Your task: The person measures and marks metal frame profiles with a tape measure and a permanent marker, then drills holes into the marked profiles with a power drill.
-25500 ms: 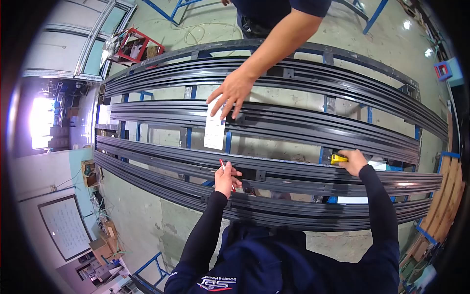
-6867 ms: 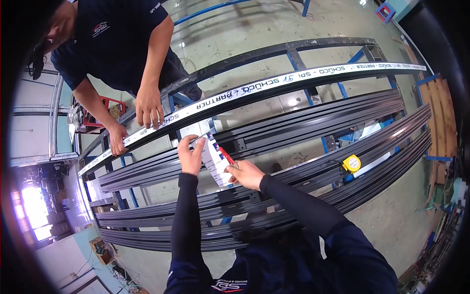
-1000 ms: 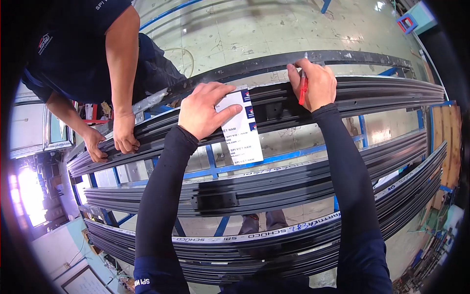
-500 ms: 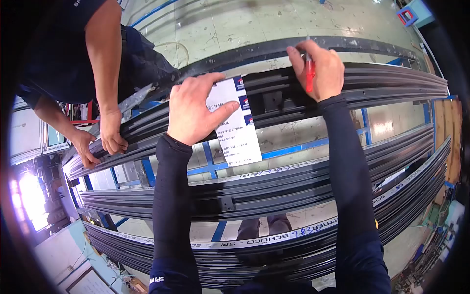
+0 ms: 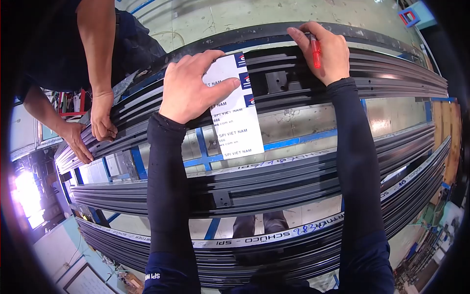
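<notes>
My left hand [image 5: 188, 88] grips a white printed strip [image 5: 237, 130] marked "SPI VIET NAM", its thumb flat on the face and its fingers at the upper edge. The strip lies across the farthest bundle of dark profiles [image 5: 391, 78] and hangs over the near side. My right hand [image 5: 328, 56] holds a red pen [image 5: 316, 53] at that bundle's far edge; the fingers partly hide the pen's tip. Between the hands, a small plate with holes [image 5: 277, 82] shows on the dark profile.
Nearer to me lie a middle bundle of profiles [image 5: 274, 188] and a front bundle [image 5: 196, 255], on a blue frame [image 5: 293, 141]. At the left, a co-worker's two hands [image 5: 103, 117] touch the far bundle's end. Wooden boards [image 5: 446, 137] stand at the right.
The view has shifted slightly, so the profiles sit higher in the picture. My left hand still grips the strip, and my right hand still holds the red pen.
</notes>
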The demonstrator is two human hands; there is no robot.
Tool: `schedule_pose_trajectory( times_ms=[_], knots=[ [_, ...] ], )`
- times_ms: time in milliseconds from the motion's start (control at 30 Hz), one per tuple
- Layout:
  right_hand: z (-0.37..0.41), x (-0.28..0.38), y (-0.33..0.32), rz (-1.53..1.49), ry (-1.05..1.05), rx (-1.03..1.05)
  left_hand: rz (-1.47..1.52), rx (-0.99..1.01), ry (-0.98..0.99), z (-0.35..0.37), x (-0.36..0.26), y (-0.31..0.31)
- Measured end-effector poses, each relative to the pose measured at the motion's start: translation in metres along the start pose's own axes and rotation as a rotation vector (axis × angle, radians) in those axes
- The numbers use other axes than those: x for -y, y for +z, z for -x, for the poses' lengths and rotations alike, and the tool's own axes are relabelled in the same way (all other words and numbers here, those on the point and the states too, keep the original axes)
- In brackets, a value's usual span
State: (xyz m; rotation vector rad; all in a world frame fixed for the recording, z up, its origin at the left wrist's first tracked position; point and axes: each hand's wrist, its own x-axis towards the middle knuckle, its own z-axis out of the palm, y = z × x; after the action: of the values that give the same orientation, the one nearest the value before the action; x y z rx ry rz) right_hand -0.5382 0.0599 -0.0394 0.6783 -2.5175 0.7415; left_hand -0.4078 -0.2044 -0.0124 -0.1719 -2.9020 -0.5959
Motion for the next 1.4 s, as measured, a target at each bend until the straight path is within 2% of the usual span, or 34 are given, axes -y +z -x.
schedule_pose_trajectory(
  times_ms=[700,1100,1233,1400],
  knots=[
    [-0.001,-0.001,0.003,0.036,0.034,-0.038,-0.032,0.001,0.018,-0.002,0.001,0.002],
    [-0.001,-0.006,0.004,-0.098,0.082,0.092,0.004,0.087,-0.066,-0.005,0.005,0.005],
    [0.001,-0.008,0.005,-0.038,0.049,0.165,0.049,0.112,-0.057,-0.006,0.013,0.012],
    [0.002,-0.007,0.005,-0.041,0.034,0.16,0.049,0.12,-0.053,-0.005,0.012,0.011]
  ],
)
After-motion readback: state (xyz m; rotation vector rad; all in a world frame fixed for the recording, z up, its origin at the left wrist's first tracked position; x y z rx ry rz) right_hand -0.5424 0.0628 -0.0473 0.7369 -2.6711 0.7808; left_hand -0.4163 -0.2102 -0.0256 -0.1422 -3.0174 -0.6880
